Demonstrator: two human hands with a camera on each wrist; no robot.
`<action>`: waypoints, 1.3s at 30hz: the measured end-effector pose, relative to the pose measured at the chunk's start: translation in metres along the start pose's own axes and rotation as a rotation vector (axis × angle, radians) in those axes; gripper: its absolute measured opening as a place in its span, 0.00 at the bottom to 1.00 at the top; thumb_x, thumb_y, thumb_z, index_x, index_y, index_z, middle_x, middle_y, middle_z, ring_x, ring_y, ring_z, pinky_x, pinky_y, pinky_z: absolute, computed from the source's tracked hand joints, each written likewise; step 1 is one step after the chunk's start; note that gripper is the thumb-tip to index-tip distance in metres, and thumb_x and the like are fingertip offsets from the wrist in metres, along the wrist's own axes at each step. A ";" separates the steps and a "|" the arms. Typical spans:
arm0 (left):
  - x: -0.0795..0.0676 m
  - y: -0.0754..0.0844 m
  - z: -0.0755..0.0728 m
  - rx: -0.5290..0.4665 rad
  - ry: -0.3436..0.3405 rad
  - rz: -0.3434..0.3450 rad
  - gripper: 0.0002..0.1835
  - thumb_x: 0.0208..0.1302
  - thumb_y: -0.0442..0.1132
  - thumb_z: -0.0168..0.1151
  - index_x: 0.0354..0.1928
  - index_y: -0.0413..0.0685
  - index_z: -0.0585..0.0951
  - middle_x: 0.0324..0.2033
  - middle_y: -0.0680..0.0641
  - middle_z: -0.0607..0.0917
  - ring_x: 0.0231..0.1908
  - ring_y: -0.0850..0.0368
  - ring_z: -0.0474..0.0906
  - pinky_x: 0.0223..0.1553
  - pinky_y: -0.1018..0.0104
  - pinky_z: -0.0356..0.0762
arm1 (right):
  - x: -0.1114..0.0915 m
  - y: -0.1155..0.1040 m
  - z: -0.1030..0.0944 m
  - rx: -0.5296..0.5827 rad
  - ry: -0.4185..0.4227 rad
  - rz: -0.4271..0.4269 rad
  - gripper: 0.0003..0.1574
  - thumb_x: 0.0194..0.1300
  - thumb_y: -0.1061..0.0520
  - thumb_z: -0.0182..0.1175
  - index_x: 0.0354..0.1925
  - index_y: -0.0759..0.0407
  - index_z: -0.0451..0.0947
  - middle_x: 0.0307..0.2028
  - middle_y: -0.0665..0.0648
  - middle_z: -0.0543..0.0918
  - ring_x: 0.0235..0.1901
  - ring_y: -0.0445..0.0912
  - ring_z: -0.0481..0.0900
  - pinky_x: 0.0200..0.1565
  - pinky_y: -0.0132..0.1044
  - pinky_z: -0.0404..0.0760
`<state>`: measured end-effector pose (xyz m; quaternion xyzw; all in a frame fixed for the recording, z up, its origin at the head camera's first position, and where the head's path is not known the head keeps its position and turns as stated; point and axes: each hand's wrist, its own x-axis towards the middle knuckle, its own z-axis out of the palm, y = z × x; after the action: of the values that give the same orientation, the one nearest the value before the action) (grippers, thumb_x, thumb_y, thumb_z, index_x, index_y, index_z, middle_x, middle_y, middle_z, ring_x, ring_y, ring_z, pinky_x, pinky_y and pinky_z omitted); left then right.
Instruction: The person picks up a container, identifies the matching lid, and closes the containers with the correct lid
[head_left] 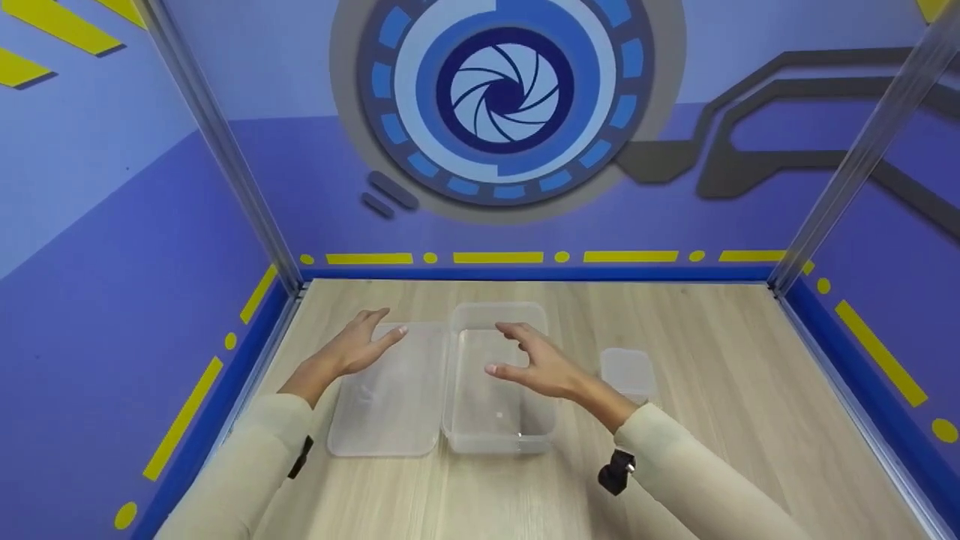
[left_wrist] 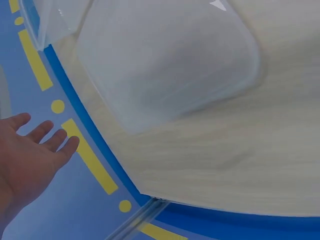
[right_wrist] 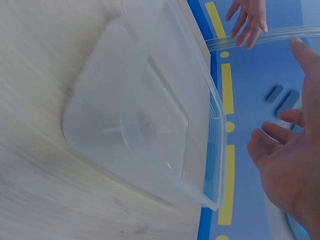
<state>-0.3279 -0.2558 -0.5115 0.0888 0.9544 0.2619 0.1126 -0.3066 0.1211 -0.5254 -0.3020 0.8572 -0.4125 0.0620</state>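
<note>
My left hand (head_left: 354, 348) hovers over a large flat translucent lid (head_left: 390, 405), its fingers apart and holding nothing. In the left wrist view the same lid (left_wrist: 165, 60) lies on the wooden table, away from the left hand (left_wrist: 30, 165). To the right of the lid, edge to edge with it, stands a clear rectangular plastic container (head_left: 499, 442) with its open top up. Above that container is my right hand (head_left: 546, 366), thumb and fingers spread with nothing between them. The right wrist view shows the container (right_wrist: 135, 110) and both hands raised off it.
A small square translucent box (head_left: 627, 370) sits on the table (head_left: 720, 420) right of the container, partly beside the right forearm. Printed panels (head_left: 300, 187) with metal corner posts (head_left: 225, 150) wall in the table at the back and both sides.
</note>
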 end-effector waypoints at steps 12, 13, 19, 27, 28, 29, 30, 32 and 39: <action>-0.009 -0.019 -0.009 -0.188 -0.021 -0.093 0.53 0.77 0.75 0.38 0.85 0.42 0.48 0.82 0.30 0.47 0.81 0.30 0.41 0.76 0.28 0.42 | 0.014 -0.021 0.016 0.030 -0.035 -0.021 0.53 0.70 0.31 0.65 0.81 0.54 0.62 0.75 0.61 0.69 0.74 0.57 0.67 0.73 0.54 0.69; -0.009 -0.020 -0.008 -0.213 -0.016 -0.097 0.52 0.78 0.75 0.37 0.85 0.41 0.47 0.82 0.30 0.47 0.81 0.30 0.41 0.76 0.29 0.43 | 0.016 -0.023 0.018 0.038 -0.038 -0.023 0.53 0.70 0.31 0.65 0.81 0.55 0.62 0.75 0.61 0.69 0.74 0.57 0.67 0.73 0.53 0.69; -0.012 -0.031 -0.006 -0.317 -0.002 -0.097 0.53 0.79 0.74 0.35 0.84 0.36 0.45 0.82 0.29 0.49 0.81 0.29 0.43 0.77 0.30 0.44 | 0.023 -0.028 0.030 0.072 -0.044 -0.012 0.53 0.71 0.31 0.65 0.80 0.56 0.62 0.76 0.60 0.69 0.75 0.56 0.67 0.73 0.51 0.69; -0.022 -0.048 -0.004 -0.376 0.012 -0.138 0.52 0.81 0.71 0.34 0.83 0.32 0.43 0.82 0.28 0.46 0.81 0.29 0.39 0.78 0.32 0.40 | 0.032 -0.033 0.045 0.145 -0.044 0.034 0.54 0.71 0.31 0.64 0.81 0.58 0.61 0.77 0.60 0.68 0.76 0.56 0.66 0.74 0.52 0.67; -0.023 -0.050 -0.004 -0.375 0.013 -0.143 0.52 0.81 0.71 0.34 0.83 0.32 0.43 0.82 0.28 0.46 0.81 0.29 0.38 0.77 0.31 0.39 | 0.033 -0.033 0.047 0.162 -0.043 0.040 0.54 0.71 0.31 0.64 0.81 0.58 0.61 0.77 0.60 0.68 0.76 0.56 0.66 0.74 0.52 0.67; -0.025 -0.053 -0.005 -0.372 0.012 -0.146 0.53 0.80 0.72 0.34 0.83 0.32 0.43 0.82 0.27 0.45 0.81 0.29 0.37 0.77 0.31 0.39 | 0.034 -0.033 0.050 0.189 -0.040 0.041 0.53 0.72 0.32 0.64 0.80 0.59 0.61 0.77 0.60 0.68 0.76 0.56 0.66 0.74 0.53 0.67; -0.026 -0.055 -0.005 -0.371 0.011 -0.149 0.52 0.81 0.72 0.34 0.83 0.32 0.43 0.82 0.27 0.45 0.81 0.29 0.37 0.77 0.31 0.38 | 0.035 -0.033 0.052 0.212 -0.039 0.043 0.52 0.72 0.33 0.64 0.80 0.59 0.61 0.77 0.61 0.68 0.76 0.56 0.66 0.74 0.53 0.67; -0.029 -0.059 -0.006 -0.373 0.009 -0.157 0.52 0.81 0.72 0.33 0.84 0.33 0.43 0.82 0.27 0.44 0.81 0.29 0.35 0.77 0.30 0.38 | 0.036 -0.034 0.057 0.256 -0.038 0.053 0.52 0.72 0.34 0.64 0.80 0.58 0.62 0.77 0.62 0.67 0.76 0.55 0.66 0.75 0.54 0.66; -0.033 -0.064 -0.002 -0.406 -0.004 -0.185 0.51 0.81 0.71 0.32 0.83 0.32 0.42 0.82 0.27 0.43 0.81 0.28 0.35 0.77 0.30 0.38 | 0.043 -0.037 0.078 0.415 -0.029 0.113 0.50 0.74 0.36 0.63 0.80 0.59 0.61 0.77 0.62 0.67 0.77 0.57 0.65 0.74 0.56 0.66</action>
<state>-0.3039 -0.3186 -0.5375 -0.0231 0.8860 0.4369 0.1534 -0.2963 0.0266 -0.5426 -0.2402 0.7683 -0.5718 0.1581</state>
